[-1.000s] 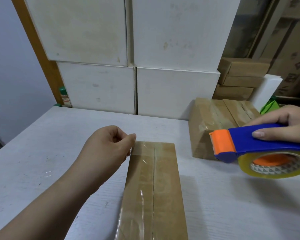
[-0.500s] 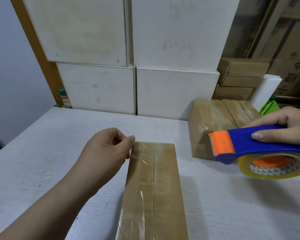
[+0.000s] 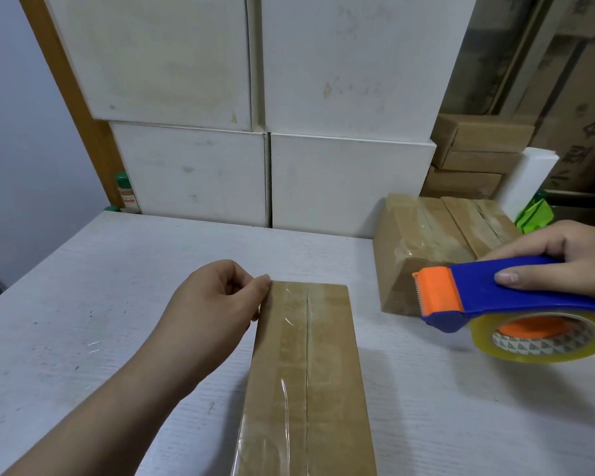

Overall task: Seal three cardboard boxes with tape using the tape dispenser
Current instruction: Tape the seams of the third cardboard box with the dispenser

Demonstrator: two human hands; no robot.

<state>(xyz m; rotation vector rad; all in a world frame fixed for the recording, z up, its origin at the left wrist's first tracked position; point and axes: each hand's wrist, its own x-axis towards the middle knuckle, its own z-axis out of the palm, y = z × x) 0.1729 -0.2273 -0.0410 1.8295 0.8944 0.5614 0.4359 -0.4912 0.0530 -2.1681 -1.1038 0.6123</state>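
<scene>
Head view, entry as spoken.

A: Left hand (image 3: 217,300)?

B: Fingers curled in, thumb and forefinger pinching the far left corner of the cardboard box (image 3: 310,389). The box lies lengthwise on the white surface (image 3: 83,321). Clear tape (image 3: 287,338) runs along its top, over the centre seam and to the left of it.

A: Right hand (image 3: 571,255)?

B: Wrapped round the blue handle of the tape dispenser (image 3: 488,290), thumb laid along its side. The dispenser hangs above the surface, to the right of the box and not touching it. Its orange cutter end faces left, and the tape roll (image 3: 543,341) sits under the handle.

A: Other boxes?

B: Two taped boxes (image 3: 423,235) stand side by side at rear right, behind the dispenser, close to stacked white cartons (image 3: 193,176).
</scene>
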